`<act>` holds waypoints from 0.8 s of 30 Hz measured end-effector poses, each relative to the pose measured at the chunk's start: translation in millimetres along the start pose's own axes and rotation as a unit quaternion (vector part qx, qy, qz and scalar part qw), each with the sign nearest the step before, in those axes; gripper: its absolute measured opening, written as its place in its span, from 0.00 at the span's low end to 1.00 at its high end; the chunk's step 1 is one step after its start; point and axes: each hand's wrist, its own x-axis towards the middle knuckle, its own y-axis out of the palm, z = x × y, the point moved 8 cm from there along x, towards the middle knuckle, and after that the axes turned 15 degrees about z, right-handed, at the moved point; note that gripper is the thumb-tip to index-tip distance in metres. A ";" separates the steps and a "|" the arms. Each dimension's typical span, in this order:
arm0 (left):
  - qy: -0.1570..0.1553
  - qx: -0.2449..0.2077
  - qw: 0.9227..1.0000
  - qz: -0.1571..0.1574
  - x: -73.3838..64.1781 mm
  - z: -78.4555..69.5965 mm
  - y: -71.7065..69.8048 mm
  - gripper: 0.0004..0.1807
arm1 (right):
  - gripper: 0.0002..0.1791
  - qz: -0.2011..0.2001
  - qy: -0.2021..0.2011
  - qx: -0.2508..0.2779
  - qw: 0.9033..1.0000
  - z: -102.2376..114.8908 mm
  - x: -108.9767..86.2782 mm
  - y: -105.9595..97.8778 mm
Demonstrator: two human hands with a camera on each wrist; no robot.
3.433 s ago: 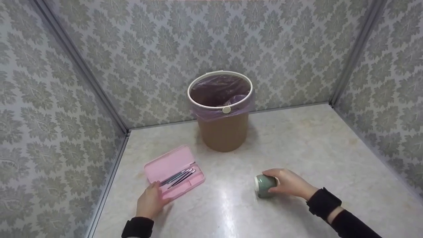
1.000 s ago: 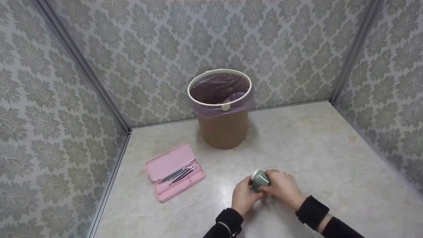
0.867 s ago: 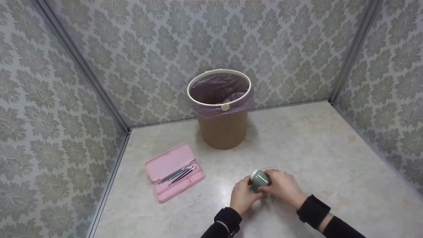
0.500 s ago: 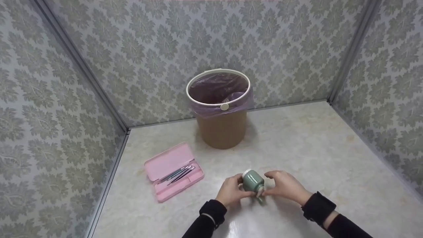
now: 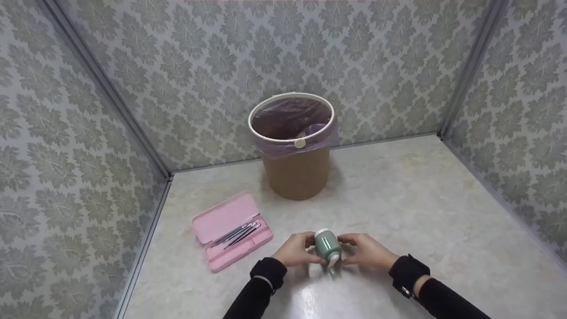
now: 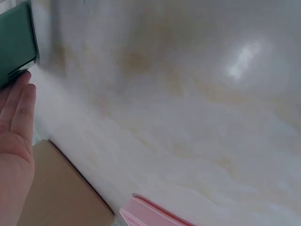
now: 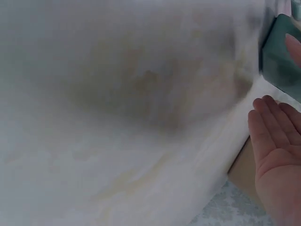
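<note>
A small glossy green bottle [image 5: 327, 244], white at its far end, has its pale narrow neck toward me between my two hands. My left hand [image 5: 296, 251] is on its left side; in the left wrist view, straight fingertips [image 6: 27, 90] meet the edge of the green body. On the other side is my right hand [image 5: 366, 252], fingers and thumb spread around the bottle. Seen from the right wrist, its straight fingers [image 7: 270, 125] stand a little apart from the green surface, with the thumb passing in front. The left thumb is hidden from its wrist camera.
An open pink pencil case [image 5: 228, 217] lies to the left, with several pens or pencils [image 5: 239, 235] in it. Behind stands a brown bin [image 5: 297, 175] with a purple liner. Patterned walls enclose the pale table [image 5: 398, 195] at the back and sides.
My left hand left the pencil case and came to the bottle. Both hands and the bottle have shifted left; the bottle has turned, showing its neck toward me.
</note>
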 end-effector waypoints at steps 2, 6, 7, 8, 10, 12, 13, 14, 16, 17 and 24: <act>-0.001 0.005 1.000 0.006 -1.8 0.4 -2.3 0.32 | 0.36 0.006 -0.002 0.021 1.000 -2.3 6.4 4.0; -0.005 0.015 1.000 0.016 -1.8 1.9 -4.1 0.33 | 0.36 0.013 -0.007 0.059 0.998 -6.4 15.3 8.9; -0.008 0.017 1.000 0.019 -1.4 2.3 -4.4 0.33 | 0.36 0.014 -0.012 0.066 0.998 -7.3 17.0 9.5; -0.009 0.018 1.000 0.021 -1.1 2.4 -4.6 0.33 | 0.36 0.015 -0.017 0.072 0.997 -7.8 18.4 9.8; -0.011 0.022 0.999 0.024 -0.4 2.4 -5.0 0.34 | 0.36 0.016 -0.022 0.079 0.997 -9.1 20.1 9.8; -0.009 0.023 0.999 0.028 0.2 2.1 -4.9 0.35 | 0.36 0.019 -0.026 0.084 0.996 -10.1 21.2 10.0; -0.007 0.023 0.999 0.030 0.2 1.7 -4.8 0.35 | 0.36 0.020 -0.027 0.086 0.996 -10.5 21.6 10.1; -0.004 0.021 0.999 0.032 0.3 1.3 -4.7 0.35 | 0.36 0.021 -0.029 0.088 0.996 -10.8 21.8 10.3; -0.001 0.019 0.999 0.036 0.5 0.8 -4.4 0.35 | 0.35 0.022 -0.030 0.095 0.995 -11.4 22.2 11.0; 0.000 0.018 0.999 0.038 0.6 0.6 -4.3 0.35 | 0.35 0.021 -0.032 0.098 0.994 -11.4 22.2 11.4; -0.016 0.069 0.997 0.039 -2.7 -4.7 -9.9 0.38 | 0.34 -0.005 -0.044 0.097 0.994 -10.7 20.8 13.1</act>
